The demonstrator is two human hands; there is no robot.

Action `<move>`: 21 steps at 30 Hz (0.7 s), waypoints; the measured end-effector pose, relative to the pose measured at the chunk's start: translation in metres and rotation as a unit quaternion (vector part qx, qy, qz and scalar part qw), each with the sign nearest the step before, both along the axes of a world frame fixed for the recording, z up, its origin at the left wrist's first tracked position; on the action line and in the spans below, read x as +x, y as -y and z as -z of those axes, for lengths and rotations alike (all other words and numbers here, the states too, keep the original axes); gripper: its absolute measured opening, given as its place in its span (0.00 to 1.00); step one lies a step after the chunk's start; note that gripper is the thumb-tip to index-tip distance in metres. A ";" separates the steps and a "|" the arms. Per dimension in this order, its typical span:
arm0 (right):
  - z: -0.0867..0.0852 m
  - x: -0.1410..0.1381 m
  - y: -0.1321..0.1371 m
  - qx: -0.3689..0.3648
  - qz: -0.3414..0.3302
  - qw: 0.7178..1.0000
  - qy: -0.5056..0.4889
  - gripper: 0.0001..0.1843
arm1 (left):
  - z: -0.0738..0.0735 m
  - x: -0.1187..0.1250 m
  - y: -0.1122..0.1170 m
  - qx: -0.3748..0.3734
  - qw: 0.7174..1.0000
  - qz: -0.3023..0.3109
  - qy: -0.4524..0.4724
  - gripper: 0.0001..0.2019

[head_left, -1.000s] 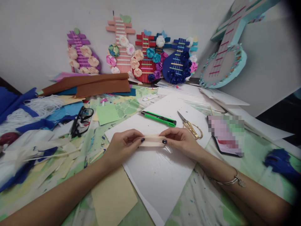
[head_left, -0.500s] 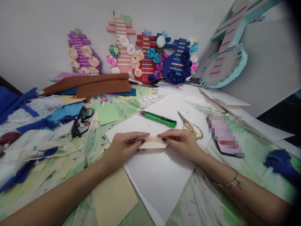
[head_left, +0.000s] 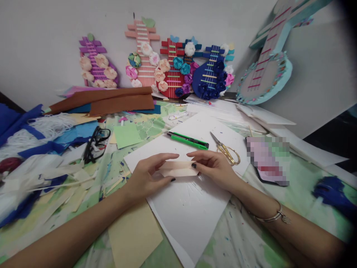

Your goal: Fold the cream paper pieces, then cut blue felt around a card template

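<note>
A small cream paper strip [head_left: 178,168] is partly folded between both hands, just above a white sheet [head_left: 189,201] on the table. My left hand [head_left: 149,173] pinches its left end, fingers curled round it. My right hand [head_left: 213,165] grips the right end with thumb and fingers closed on it. A bracelet sits on the right wrist.
A green utility knife [head_left: 189,140] and gold-handled scissors [head_left: 227,150] lie just beyond the hands. A phone [head_left: 267,160] is at right, black glasses [head_left: 96,143] at left, a cream card [head_left: 134,234] near front. Paper scraps cover the left; flower-decorated craft guitars [head_left: 173,67] lean against the wall.
The strip was stretched flat between both hands; now it is folding over, the left hand's fingers have shifted over the top and the strip looks wider and shorter.
</note>
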State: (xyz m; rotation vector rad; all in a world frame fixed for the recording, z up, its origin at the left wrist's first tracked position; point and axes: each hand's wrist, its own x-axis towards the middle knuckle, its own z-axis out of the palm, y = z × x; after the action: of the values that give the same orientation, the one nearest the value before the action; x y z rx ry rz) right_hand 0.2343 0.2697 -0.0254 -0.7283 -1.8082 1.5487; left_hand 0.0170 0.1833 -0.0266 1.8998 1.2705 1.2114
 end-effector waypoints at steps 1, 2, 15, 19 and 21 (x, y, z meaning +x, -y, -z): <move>0.000 0.000 0.000 -0.001 -0.001 1.000 0.000 0.14 | 0.000 0.000 0.000 0.005 1.000 0.000 -0.006 0.20; 0.001 0.000 -0.001 -0.002 0.000 1.000 0.000 0.14 | 0.000 0.000 0.001 0.012 1.000 0.004 -0.016 0.19; -0.002 0.001 0.002 0.050 0.002 0.998 0.028 0.10 | -0.002 0.007 -0.003 0.069 0.993 -0.055 -0.077 0.05; -0.001 0.003 0.003 0.175 -0.007 0.983 0.064 0.17 | 0.000 0.006 -0.001 0.026 0.996 -0.071 -0.054 0.05; 0.001 0.003 0.003 0.244 -0.004 0.968 0.067 0.19 | 0.002 0.006 0.000 0.017 0.995 -0.084 -0.051 0.06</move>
State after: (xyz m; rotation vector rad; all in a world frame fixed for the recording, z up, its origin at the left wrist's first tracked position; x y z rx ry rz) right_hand 0.2373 0.2669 -0.0261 -0.5924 -2.1770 1.0087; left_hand 0.0229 0.1829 -0.0286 1.9333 1.4984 1.2383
